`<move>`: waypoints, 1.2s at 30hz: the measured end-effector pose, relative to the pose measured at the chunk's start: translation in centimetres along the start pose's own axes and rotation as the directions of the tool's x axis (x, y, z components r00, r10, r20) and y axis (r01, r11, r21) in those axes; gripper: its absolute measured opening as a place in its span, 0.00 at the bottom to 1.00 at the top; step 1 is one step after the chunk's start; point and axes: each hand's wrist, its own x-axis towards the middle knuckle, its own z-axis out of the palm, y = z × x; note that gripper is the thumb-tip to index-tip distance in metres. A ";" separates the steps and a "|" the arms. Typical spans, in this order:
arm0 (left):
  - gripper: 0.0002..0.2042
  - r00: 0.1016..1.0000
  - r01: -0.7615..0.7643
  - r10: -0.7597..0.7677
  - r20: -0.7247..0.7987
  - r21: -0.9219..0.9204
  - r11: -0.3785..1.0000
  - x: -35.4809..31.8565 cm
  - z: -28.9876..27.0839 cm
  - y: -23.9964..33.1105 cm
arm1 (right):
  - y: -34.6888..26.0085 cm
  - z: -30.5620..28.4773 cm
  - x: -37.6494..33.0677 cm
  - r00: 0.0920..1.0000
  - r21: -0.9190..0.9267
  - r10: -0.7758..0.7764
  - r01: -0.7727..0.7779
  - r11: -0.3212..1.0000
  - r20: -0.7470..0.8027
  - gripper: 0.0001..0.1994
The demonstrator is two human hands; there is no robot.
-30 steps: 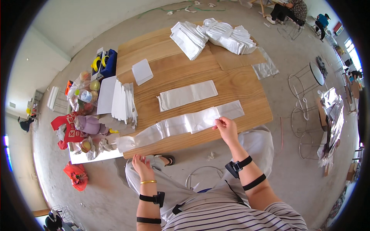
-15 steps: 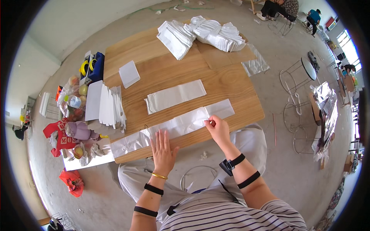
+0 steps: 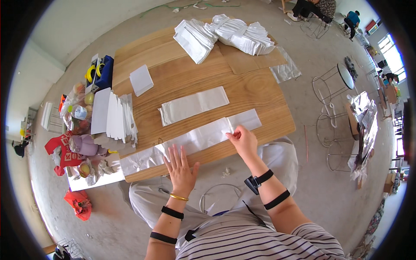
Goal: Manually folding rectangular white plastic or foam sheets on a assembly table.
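A long silvery foil strip (image 3: 190, 141) is laid along the near edge of the wooden table (image 3: 255, 93), with a flat white paper bag (image 3: 193, 105) behind it. Bundles of folded white bags (image 3: 225, 34) are stacked at the far edge, and upright white sheets (image 3: 115, 117) are set at the left.

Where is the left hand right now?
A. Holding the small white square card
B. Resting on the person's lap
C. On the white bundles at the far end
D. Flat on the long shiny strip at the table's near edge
D: the left hand lies palm down, fingers spread, on the long shiny strip, while the right hand pinches the strip further along.
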 end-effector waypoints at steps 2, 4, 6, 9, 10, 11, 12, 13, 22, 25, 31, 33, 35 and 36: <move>0.41 0.996 -0.035 0.025 -0.086 -0.122 0.992 0.4 -1.0 1.1 | 0.7 -1.5 0.5 0.997 0.013 0.010 -0.009 1.000 -0.074 0.13; 0.41 0.993 -0.104 0.095 -0.064 -0.149 0.983 1.3 -2.3 2.7 | 2.1 -3.3 1.8 0.990 0.007 0.027 -0.027 1.000 -0.140 0.12; 0.41 0.986 -0.165 0.159 -0.048 -0.172 0.971 2.6 -2.5 4.5 | 4.0 -4.6 3.0 0.979 0.006 0.037 -0.036 0.999 -0.202 0.12; 0.43 0.949 -0.301 0.313 0.025 -0.216 0.929 4.9 -1.7 7.9 | 6.6 -5.1 4.4 0.972 -0.204 -0.015 -0.034 0.978 -0.237 0.13; 0.43 0.938 -0.335 0.345 0.031 -0.180 0.925 5.5 -0.7 8.5 | 6.6 -4.9 4.5 0.972 -0.207 -0.017 -0.033 0.978 -0.234 0.13; 0.44 0.924 -0.372 0.381 0.036 -0.145 0.917 6.1 -0.1 9.2 | 6.6 -4.8 4.7 0.976 -0.244 0.027 -0.082 0.966 -0.218 0.14; 0.44 0.923 -0.374 0.382 0.034 -0.148 0.916 6.7 0.4 9.6 | 6.6 -4.6 4.9 0.977 -0.280 0.073 -0.129 0.951 -0.202 0.14; 0.44 0.920 -0.384 0.391 0.041 -0.117 0.916 7.1 0.8 10.2 | 6.7 -4.6 5.0 0.976 -0.285 0.077 -0.135 0.949 -0.206 0.14; 0.44 0.928 -0.367 0.370 0.043 -0.067 0.928 7.5 3.8 10.0 | 6.2 -3.8 5.6 0.985 -0.209 0.125 -0.147 0.967 -0.116 0.10; 0.42 0.925 -0.377 0.380 0.021 -0.069 0.923 7.7 3.7 10.3 | 6.0 -4.3 5.6 0.981 -0.020 0.126 -0.130 0.991 -0.146 0.09; 0.37 0.887 -0.460 0.457 -0.064 -0.058 0.886 7.7 3.4 11.1 | 6.6 -3.9 4.0 0.961 0.085 0.031 -0.008 0.996 -0.276 0.12; 0.38 0.925 -0.375 0.374 0.070 -0.001 0.927 7.6 3.2 9.2 | 5.0 -1.4 4.1 0.964 -0.007 -0.009 0.008 1.000 -0.266 0.08; 0.42 0.919 -0.385 0.383 0.094 0.002 0.923 7.6 3.2 10.2 | 5.6 -1.8 5.4 0.960 0.214 0.223 -0.185 0.959 -0.169 0.10; 0.43 0.918 -0.394 0.392 0.063 0.025 0.919 7.5 3.9 9.6 | 5.2 -1.9 5.2 0.954 0.212 0.220 -0.176 0.961 -0.205 0.09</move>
